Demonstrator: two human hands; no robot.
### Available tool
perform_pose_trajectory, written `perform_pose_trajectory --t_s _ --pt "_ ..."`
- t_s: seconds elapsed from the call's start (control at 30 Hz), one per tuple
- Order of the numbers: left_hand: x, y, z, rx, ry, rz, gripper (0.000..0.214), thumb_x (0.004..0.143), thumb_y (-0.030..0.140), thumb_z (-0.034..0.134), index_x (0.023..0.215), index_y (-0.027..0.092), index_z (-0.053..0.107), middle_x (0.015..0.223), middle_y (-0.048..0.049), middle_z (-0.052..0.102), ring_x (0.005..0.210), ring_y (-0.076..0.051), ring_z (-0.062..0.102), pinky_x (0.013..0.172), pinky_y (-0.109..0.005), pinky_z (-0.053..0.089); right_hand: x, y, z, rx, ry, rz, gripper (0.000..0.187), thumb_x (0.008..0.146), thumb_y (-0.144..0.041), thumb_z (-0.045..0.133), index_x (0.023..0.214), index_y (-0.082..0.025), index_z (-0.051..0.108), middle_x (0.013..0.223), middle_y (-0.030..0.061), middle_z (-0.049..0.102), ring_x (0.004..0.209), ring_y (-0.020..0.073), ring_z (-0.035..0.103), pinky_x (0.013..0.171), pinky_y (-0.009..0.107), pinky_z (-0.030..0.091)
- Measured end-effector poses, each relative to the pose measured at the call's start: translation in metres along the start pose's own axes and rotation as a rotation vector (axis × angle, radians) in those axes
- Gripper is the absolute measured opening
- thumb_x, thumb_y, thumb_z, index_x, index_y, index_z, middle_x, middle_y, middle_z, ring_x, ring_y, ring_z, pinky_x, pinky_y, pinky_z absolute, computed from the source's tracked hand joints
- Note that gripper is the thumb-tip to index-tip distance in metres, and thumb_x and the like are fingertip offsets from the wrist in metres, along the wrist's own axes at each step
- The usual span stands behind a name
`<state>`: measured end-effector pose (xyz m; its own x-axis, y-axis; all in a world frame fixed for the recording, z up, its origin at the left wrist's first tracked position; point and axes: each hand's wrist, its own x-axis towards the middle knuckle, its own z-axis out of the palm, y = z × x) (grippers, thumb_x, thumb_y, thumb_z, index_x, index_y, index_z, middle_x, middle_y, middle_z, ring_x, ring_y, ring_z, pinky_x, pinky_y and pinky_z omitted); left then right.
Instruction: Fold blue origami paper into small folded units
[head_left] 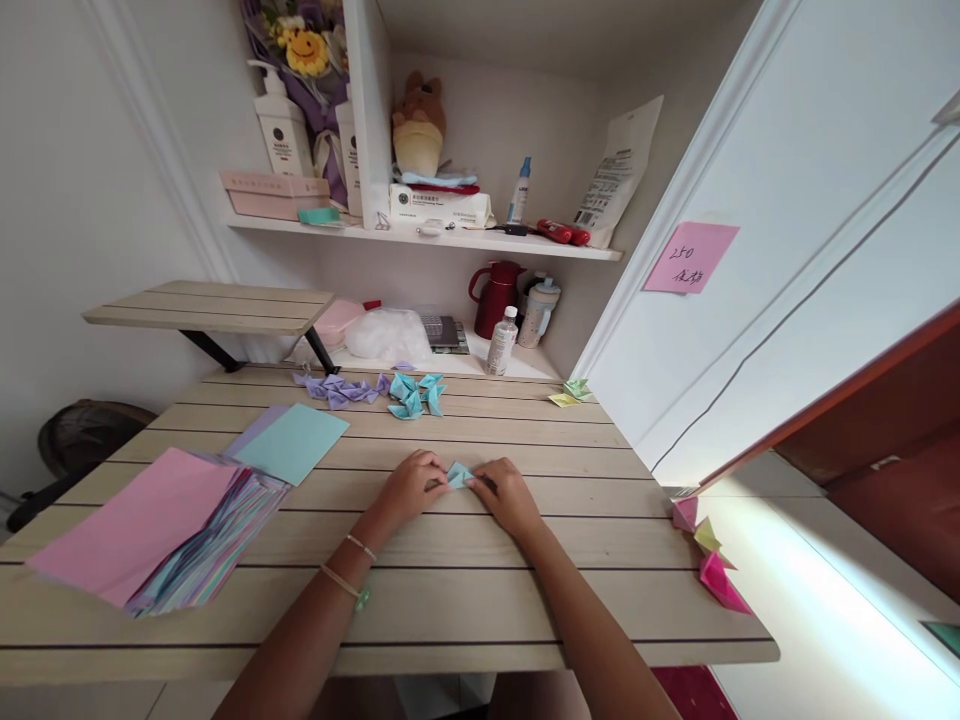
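A small folded piece of light blue paper (pixel 459 475) is at the middle of the slatted table, pinched between both hands. My left hand (pixel 411 487) closes its fingertips on the paper's left end. At the right end, my right hand (pixel 510 494) grips it with thumb and fingers. Behind it is a cluster of folded blue paper pieces (pixel 416 395), beside a row of folded purple pieces (pixel 341 391). To the left lies a blue paper sheet (pixel 296 442), partly over a purple one. A thick stack of coloured paper with a pink top sheet (pixel 142 515) is nearer the front.
A raised wooden stand (pixel 214 305) is at the back left. Folded green and yellow pieces (pixel 574 391) lie back right; pink and yellow ones (pixel 706 540) sit along the right edge. A bottle (pixel 502 342) and red jug (pixel 496 298) stand on the low shelf.
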<state>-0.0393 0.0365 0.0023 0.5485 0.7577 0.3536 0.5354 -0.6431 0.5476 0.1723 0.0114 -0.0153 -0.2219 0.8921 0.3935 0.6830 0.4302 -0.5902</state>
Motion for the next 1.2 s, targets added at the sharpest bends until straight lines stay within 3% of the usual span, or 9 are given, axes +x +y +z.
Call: perform_pose_trajectory --t_s 0.13,0.27,0.37,0.43,0.53,0.63,0.73,0.83,1.2 --pt "0.003 -0.006 0.010 0.058 0.152 -0.128 0.019 0.071 0.035 0.062 0.061 0.019 0.065 0.088 -0.0065 0.055 0.091 -0.022 0.052 0.083 -0.037 0.042 0.005 0.003 0.002 -0.105 0.048 0.116 0.023 0.084 -0.035 0.048 0.073 -0.020 0.061 0.072 0.0042 0.064 0.072 0.0193 0.055 0.072 0.031 0.040" --pt "0.003 -0.010 0.013 0.095 0.197 -0.214 0.020 0.066 0.036 0.066 0.056 0.019 0.064 0.088 -0.0062 0.052 0.089 -0.022 0.051 0.083 -0.039 0.043 0.009 0.001 0.007 -0.180 0.063 0.174 0.025 0.083 -0.035 0.049 0.066 -0.020 0.060 0.068 0.0033 0.064 0.069 0.0188 0.054 0.070 0.029 0.038" --pt "0.001 -0.005 0.010 0.143 0.187 -0.213 0.017 0.067 0.035 0.065 0.061 0.019 0.064 0.089 -0.0067 0.052 0.092 -0.024 0.050 0.084 -0.041 0.042 0.012 -0.001 0.009 -0.215 0.063 0.221 0.024 0.080 -0.037 0.053 0.063 -0.021 0.061 0.067 0.0036 0.065 0.071 0.0197 0.054 0.068 0.028 0.037" --pt "-0.001 0.005 0.012 0.191 0.178 -0.179 0.015 0.072 0.032 0.061 0.078 0.019 0.064 0.094 -0.0079 0.054 0.097 -0.025 0.050 0.087 -0.043 0.041 0.014 -0.001 0.009 -0.218 0.056 0.229 0.022 0.078 -0.037 0.056 0.063 -0.022 0.061 0.067 0.0036 0.065 0.072 0.0199 0.055 0.068 0.028 0.037" --pt "-0.008 0.029 0.025 0.280 0.096 -0.079 0.034 0.082 0.022 0.045 0.116 0.020 0.051 0.119 -0.0103 0.052 0.117 -0.026 0.042 0.100 -0.048 0.028 0.015 -0.001 0.008 -0.228 0.054 0.225 0.020 0.077 -0.036 0.057 0.064 -0.021 0.062 0.066 0.0037 0.065 0.071 0.0198 0.055 0.068 0.028 0.037" --pt "-0.017 0.052 0.047 0.311 -0.008 -0.038 0.053 0.084 0.035 0.042 0.131 0.013 0.036 0.137 -0.0157 0.038 0.130 -0.029 0.026 0.104 -0.048 0.022 0.016 0.000 0.007 -0.238 0.046 0.226 0.020 0.077 -0.034 0.057 0.063 -0.021 0.063 0.063 0.0040 0.065 0.070 0.0194 0.055 0.066 0.027 0.037" --pt "-0.023 0.062 0.061 0.308 -0.073 -0.045 0.071 0.082 0.049 0.039 0.135 0.004 0.026 0.142 -0.0210 0.027 0.133 -0.032 0.017 0.105 -0.048 0.020 0.017 0.001 0.007 -0.231 0.032 0.229 0.022 0.077 -0.036 0.056 0.062 -0.021 0.063 0.062 0.0037 0.065 0.067 0.0185 0.055 0.064 0.027 0.037" --pt "-0.025 0.061 0.062 0.290 -0.104 -0.043 0.078 0.081 0.054 0.038 0.137 0.002 0.022 0.143 -0.0222 0.023 0.134 -0.032 0.014 0.106 -0.048 0.019 0.017 0.002 0.007 -0.221 0.025 0.229 0.023 0.077 -0.037 0.056 0.062 -0.021 0.064 0.062 0.0032 0.065 0.065 0.0175 0.055 0.063 0.026 0.037" --pt "-0.027 0.061 0.060 0.319 -0.058 -0.075 0.076 0.079 0.058 0.037 0.135 0.006 0.030 0.143 -0.0206 0.023 0.133 -0.036 0.013 0.105 -0.053 0.017 0.019 -0.001 0.006 -0.197 0.007 0.289 0.024 0.076 -0.039 0.057 0.061 -0.022 0.062 0.061 0.0019 0.064 0.059 0.0149 0.055 0.056 0.024 0.034"
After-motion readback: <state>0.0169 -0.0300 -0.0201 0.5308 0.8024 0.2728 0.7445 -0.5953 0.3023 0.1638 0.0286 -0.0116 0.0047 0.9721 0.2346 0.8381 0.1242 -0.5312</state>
